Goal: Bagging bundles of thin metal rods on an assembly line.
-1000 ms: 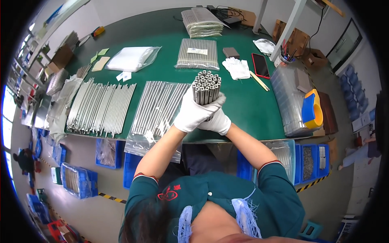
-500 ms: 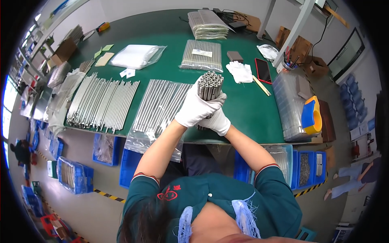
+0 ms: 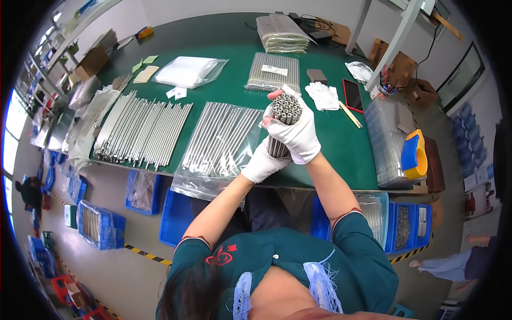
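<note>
Between my gloved hands, near the table's front edge, stands a thick bundle of metal tubes (image 3: 287, 109), roughly upright with its hollow ends facing up. My right hand (image 3: 300, 136) is closed around the upper part, its bare fingertips poking out of the white glove. Lower down, my left hand (image 3: 266, 162) wraps the bundle, its fingers partly hidden behind the tubes. Just left lies a clear plastic bag (image 3: 205, 184) with a row of metal tubes (image 3: 221, 138) on or in it; I cannot tell which. Farther left, many loose tubes (image 3: 144, 130) lie side by side.
Bagged tubes (image 3: 273, 72) and a stack of packs (image 3: 282, 34) sit at the back of the green table (image 3: 224, 42). White gloves (image 3: 322, 97), a phone (image 3: 352, 96) and a tape dispenser (image 3: 415, 154) are at right. Blue bins (image 3: 402, 226) stand below.
My hands have traded places on the bundle: the right moved up to its top, the left slid down to its lower part. The bundle is slightly tilted now.
</note>
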`<state>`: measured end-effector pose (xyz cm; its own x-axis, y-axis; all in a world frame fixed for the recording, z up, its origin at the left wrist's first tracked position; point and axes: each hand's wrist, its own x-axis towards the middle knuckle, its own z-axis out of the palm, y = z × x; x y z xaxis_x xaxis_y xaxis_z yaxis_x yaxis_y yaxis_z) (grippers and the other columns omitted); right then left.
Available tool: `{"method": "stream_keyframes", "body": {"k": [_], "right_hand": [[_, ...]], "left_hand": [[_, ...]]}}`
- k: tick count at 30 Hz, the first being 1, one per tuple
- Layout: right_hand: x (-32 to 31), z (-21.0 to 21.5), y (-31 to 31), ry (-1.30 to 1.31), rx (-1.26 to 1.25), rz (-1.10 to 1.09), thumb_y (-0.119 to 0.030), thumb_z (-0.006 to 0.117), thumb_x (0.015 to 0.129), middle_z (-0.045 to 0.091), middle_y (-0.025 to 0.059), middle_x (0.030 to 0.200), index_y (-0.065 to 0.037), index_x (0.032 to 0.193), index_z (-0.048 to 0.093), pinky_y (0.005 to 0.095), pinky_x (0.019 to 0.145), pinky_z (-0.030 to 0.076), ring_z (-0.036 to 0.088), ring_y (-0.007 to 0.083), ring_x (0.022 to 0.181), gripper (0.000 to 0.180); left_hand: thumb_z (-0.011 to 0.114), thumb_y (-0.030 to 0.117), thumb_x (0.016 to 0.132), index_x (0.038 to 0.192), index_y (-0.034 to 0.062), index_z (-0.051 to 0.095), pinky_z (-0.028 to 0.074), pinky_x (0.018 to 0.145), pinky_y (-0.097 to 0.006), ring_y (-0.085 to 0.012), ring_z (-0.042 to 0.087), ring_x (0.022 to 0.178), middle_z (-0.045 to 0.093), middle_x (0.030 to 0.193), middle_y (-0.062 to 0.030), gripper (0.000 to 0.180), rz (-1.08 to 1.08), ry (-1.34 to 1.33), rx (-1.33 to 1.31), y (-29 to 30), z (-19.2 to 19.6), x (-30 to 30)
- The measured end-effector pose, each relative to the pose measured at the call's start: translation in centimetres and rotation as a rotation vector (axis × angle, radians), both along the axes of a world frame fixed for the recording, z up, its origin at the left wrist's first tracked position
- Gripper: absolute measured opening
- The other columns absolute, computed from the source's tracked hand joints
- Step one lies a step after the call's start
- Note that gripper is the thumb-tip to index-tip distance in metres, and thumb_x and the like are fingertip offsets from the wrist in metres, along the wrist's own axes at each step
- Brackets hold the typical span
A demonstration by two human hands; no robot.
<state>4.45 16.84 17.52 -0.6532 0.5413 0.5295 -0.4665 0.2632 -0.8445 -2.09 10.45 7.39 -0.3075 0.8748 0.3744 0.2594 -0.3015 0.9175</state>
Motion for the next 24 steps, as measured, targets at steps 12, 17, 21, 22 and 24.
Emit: {"method": "stream_keyframes", "body": {"k": [12, 17, 21, 22, 24], "right_hand": [[0.4, -1.5, 0.0, -0.069, -0.139, -0.065, -0.002, 0.073, 0.068, 0.060, 0.0007, 0.082, 0.000, 0.113, 0.050, 0.0227, 0.070, 0.048, 0.058, 0.0071, 0.074, 0.051], [-0.1, -2.4, 0.1, 0.112, 0.048, -0.194, 0.007, 0.061, 0.074, 0.058, 0.0063, 0.089, -0.001, 0.110, 0.049, 0.0274, 0.063, 0.055, 0.058, 0.0118, 0.073, 0.039], [1.5, -1.7, -2.2, 0.089, -0.071, -0.175, 0.004, 0.058, 0.076, 0.054, 0.0047, 0.084, -0.005, 0.107, 0.045, 0.0302, 0.061, 0.050, 0.055, 0.0134, 0.065, 0.035], [2.3, -2.6, -2.8, 0.158, -0.133, -0.094, 0.002, 0.058, 0.077, 0.052, 0.0028, 0.080, -0.005, 0.106, 0.045, 0.0303, 0.064, 0.047, 0.051, 0.0115, 0.065, 0.033], [3.1, -3.3, -5.7, 0.242, -0.156, 0.065, 0.000, 0.055, 0.074, 0.047, 0.0021, 0.076, -0.007, 0.108, 0.040, 0.0312, 0.065, 0.045, 0.047, 0.0124, 0.065, 0.038]], "left_hand": [[0.069, 0.009, 0.073, 0.120, 0.0030, 0.043, 0.042, 0.089, -0.029, -0.0201, 0.055, 0.104, 0.055, 0.114, -0.0100, 0.055, 0.105, -0.004, 0.060, -0.2, 0.6, 1.1], [0.071, 0.012, 0.067, 0.107, 0.0043, 0.051, 0.046, 0.084, -0.034, -0.0281, 0.060, 0.095, 0.060, 0.099, -0.0142, 0.046, 0.080, -0.143, 0.241, 2.0, -2.4, 0.9], [0.065, -0.004, 0.070, 0.126, 0.0028, 0.041, 0.040, 0.094, -0.028, -0.0123, 0.049, 0.111, 0.054, 0.122, -0.0077, 0.061, -0.030, -0.195, 0.157, 0.5, -1.4, 1.8], [0.070, 0.007, 0.069, 0.127, 0.0068, 0.042, 0.044, 0.091, -0.030, -0.0166, 0.055, 0.106, 0.057, 0.117, -0.0120, 0.064, 0.052, -0.059, 0.063, -2.4, 0.6, 2.3], [0.072, 0.022, 0.066, 0.101, 0.0085, 0.052, 0.049, 0.074, -0.036, -0.0347, 0.060, 0.086, 0.060, 0.090, -0.0165, 0.042, 0.230, 0.142, -0.004, -6.6, 0.8, 2.8]]}}
